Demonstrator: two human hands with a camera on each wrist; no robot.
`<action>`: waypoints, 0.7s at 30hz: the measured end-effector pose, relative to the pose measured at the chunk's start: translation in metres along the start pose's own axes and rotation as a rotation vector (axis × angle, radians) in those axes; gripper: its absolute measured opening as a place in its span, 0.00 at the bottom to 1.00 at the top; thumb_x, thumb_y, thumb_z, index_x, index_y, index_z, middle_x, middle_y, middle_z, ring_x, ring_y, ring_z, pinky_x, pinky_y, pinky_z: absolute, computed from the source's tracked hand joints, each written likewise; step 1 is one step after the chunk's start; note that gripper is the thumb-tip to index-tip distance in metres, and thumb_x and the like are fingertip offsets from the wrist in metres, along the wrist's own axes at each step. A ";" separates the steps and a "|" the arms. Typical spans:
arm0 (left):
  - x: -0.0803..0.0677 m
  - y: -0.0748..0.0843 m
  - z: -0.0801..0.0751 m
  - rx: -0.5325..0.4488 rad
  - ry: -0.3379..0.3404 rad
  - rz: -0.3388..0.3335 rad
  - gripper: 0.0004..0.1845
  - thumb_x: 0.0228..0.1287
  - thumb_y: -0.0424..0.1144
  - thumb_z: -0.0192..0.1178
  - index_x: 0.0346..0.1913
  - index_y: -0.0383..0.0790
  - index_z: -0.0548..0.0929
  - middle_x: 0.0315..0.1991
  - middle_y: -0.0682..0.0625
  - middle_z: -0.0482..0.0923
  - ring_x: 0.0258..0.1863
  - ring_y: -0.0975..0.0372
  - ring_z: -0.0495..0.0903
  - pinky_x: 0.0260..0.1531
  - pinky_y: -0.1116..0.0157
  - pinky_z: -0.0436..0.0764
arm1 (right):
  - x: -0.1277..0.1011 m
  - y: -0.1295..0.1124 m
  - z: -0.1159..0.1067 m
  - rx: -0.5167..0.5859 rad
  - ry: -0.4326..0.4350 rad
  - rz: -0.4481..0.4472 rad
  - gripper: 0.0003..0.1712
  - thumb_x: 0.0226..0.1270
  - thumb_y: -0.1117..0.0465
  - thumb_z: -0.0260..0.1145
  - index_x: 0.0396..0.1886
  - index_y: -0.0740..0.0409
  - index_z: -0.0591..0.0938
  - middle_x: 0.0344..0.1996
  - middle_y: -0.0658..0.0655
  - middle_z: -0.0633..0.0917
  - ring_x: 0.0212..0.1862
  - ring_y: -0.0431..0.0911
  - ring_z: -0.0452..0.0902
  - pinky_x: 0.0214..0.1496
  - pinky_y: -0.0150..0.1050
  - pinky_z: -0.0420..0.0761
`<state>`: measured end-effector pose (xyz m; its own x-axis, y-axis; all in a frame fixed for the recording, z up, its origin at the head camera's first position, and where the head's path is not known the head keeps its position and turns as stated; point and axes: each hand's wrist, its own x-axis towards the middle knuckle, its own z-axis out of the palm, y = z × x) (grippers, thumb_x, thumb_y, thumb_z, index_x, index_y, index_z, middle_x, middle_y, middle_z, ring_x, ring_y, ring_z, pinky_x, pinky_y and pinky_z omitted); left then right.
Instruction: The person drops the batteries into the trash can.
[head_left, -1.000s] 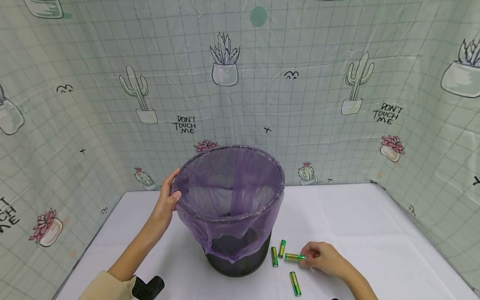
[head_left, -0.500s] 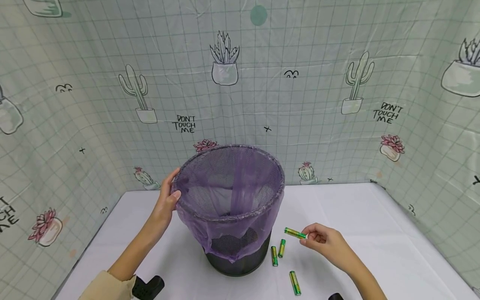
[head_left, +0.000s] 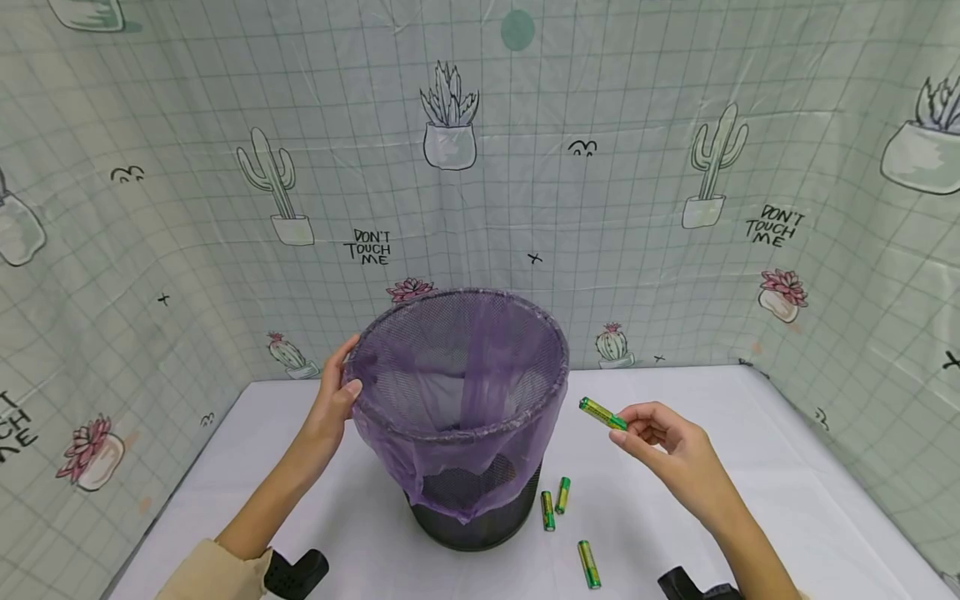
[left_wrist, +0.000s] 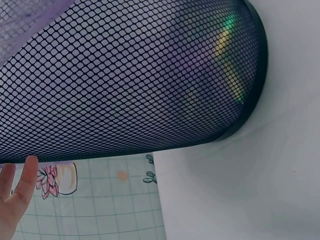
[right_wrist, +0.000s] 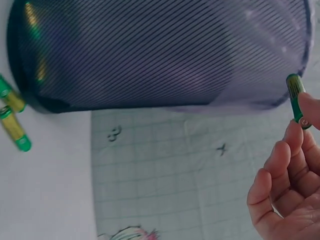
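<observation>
Right now a battery is pinched in the right hand just beside the bin rim, level w/ the purple bag. The rim is gripped by the left hand. Three batteries lie on the table (by the base). If let go short of the rim, it'd prob. bounce off onto the table.

Bin mid-table; three batteries right of base.
</observation>
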<state>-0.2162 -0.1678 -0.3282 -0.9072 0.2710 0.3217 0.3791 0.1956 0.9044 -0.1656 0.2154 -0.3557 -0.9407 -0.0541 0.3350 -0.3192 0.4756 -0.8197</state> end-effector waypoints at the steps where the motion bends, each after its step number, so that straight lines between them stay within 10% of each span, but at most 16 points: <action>1: 0.000 0.000 0.000 0.000 0.000 0.000 0.35 0.65 0.45 0.35 0.73 0.45 0.40 0.73 0.38 0.29 0.69 0.43 0.42 0.50 0.57 0.60 | 0.001 -0.004 -0.001 0.001 0.011 -0.021 0.10 0.62 0.61 0.64 0.42 0.58 0.78 0.28 0.47 0.78 0.32 0.38 0.73 0.34 0.30 0.72; 21: -0.001 0.000 0.000 0.017 -0.003 0.010 0.34 0.66 0.46 0.35 0.73 0.48 0.40 0.73 0.40 0.27 0.71 0.43 0.35 0.53 0.53 0.58 | 0.023 -0.066 0.011 -0.019 0.017 -0.262 0.08 0.59 0.64 0.66 0.39 0.55 0.79 0.25 0.47 0.77 0.30 0.38 0.72 0.34 0.29 0.72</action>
<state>-0.2157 -0.1677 -0.3288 -0.9027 0.2762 0.3298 0.3914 0.2092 0.8961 -0.1678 0.1729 -0.2989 -0.8243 -0.1623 0.5424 -0.5489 0.4641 -0.6952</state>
